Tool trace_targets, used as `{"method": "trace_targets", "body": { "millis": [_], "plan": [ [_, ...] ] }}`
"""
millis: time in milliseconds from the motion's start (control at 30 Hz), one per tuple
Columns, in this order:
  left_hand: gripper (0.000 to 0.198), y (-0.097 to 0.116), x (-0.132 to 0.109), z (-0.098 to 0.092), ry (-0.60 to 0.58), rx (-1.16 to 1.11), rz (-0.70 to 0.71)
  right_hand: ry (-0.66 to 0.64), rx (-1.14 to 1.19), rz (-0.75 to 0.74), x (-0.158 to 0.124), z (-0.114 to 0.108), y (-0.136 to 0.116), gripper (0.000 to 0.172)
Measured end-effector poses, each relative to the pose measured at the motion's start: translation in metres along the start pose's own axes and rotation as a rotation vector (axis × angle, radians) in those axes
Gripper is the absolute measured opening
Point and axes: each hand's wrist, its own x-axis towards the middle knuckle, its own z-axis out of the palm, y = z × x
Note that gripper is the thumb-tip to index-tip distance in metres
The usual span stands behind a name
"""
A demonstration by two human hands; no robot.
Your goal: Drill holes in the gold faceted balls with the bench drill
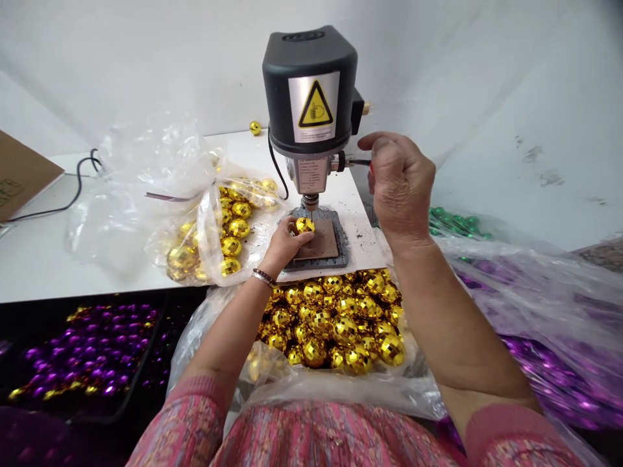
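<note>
A small black bench drill (311, 97) with a yellow warning label stands on a white table (43, 259). My left hand (285, 243) is closed round one gold faceted ball (304, 225), holding it on the drill's base plate (324, 243) right under the chuck. My right hand (399, 181) is closed on the drill's feed lever (357, 162) at the machine's right side. A clear bag of several gold balls (335, 321) lies in front of me, just below the table edge.
A second clear bag with gold balls (226, 233) lies on the table left of the drill. Purple balls (87, 353) fill a dark tray at lower left. Purple and green balls in plastic (549, 324) lie at right. A lone gold ball (255, 128) sits by the wall.
</note>
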Motion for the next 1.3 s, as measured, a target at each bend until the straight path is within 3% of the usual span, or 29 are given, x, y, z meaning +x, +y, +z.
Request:
{"method": "trace_targets", "body": {
  "millis": [300,600,900,1133,1300],
  "plan": [
    [0.069,0.002,-0.005,0.007,-0.046,0.245,0.114,-0.017,-0.004,0.019,0.000,-0.001,-0.002,0.044],
    [0.079,-0.001,-0.005,0.013,-0.048,0.186,0.083,-0.011,-0.006,0.038,-0.012,-0.005,-0.005,0.025],
    [0.075,-0.004,-0.006,0.013,-0.064,0.156,0.102,0.019,-0.069,-0.012,-0.031,-0.003,0.007,0.024],
    [0.078,-0.011,-0.002,0.016,-0.051,0.159,0.095,0.136,-0.115,-0.080,-0.038,0.004,0.018,0.027],
    [0.075,-0.009,-0.004,0.015,-0.053,0.151,0.116,0.142,-0.099,-0.080,-0.050,0.009,0.035,0.029]
  ]
}}
